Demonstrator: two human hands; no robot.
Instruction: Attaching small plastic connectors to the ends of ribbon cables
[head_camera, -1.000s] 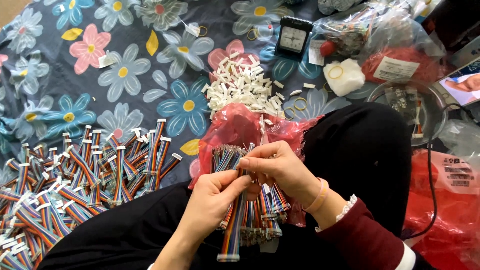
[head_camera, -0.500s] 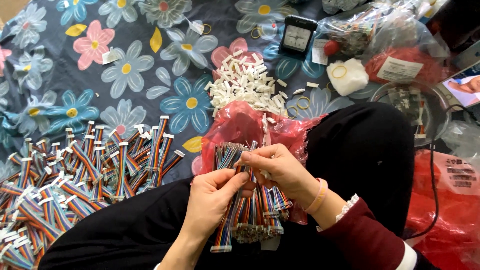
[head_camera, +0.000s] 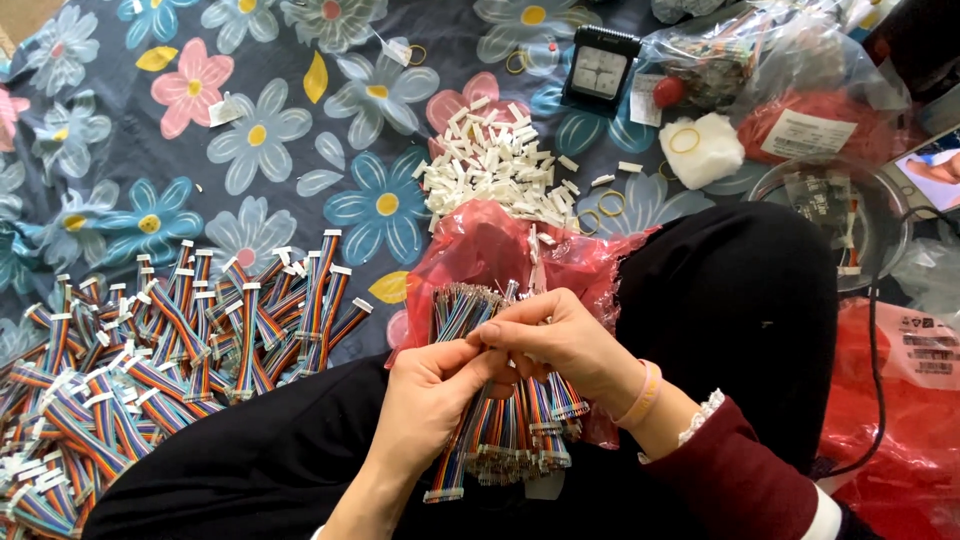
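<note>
Both the left hand (head_camera: 425, 395) and right hand (head_camera: 560, 340) had their grips pinched on one rainbow ribbon cable (head_camera: 462, 440) above the cable bundle (head_camera: 520, 420).

Single head-worn view, looking steeply down from above onto the lap and the flowered cloth (head_camera: 250, 150) beyond. Close on the left hand (head_camera: 425, 395) and right hand (head_camera: 560, 345) at lower centre; no second view to overlap.

Flowered cloth (head_camera: 150, 170) under cable pile (head_camera: 150, 370)
</note>
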